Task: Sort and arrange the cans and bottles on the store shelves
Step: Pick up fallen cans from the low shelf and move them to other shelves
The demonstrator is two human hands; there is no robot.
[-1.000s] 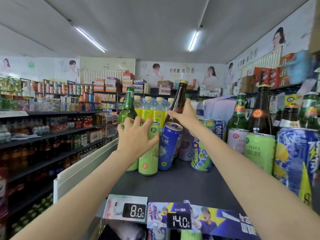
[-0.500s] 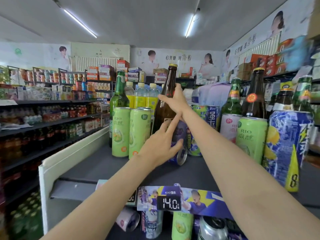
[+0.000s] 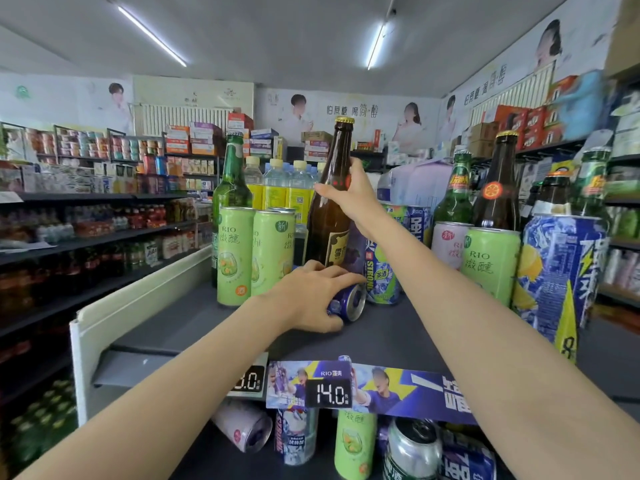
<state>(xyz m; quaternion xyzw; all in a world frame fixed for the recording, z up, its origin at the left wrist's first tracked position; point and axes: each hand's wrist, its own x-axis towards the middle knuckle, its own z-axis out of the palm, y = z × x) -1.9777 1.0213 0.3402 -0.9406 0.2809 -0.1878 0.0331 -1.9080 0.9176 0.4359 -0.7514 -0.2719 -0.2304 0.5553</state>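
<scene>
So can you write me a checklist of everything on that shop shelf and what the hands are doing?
Surface: dark grey metal shelf top, bare at the front.
Job's things: tall brown glass bottle upright; blue metal can lying on its side; two light green RIO cans upright, side by side.
Clutter: price tags on the shelf edge; more cans on the shelf below.
Grips: right hand shut on the brown bottle's neck; left hand on the tipped blue can.
Cables: nothing seen.
Surroundings: stocked store shelves, ceiling strip lights.
</scene>
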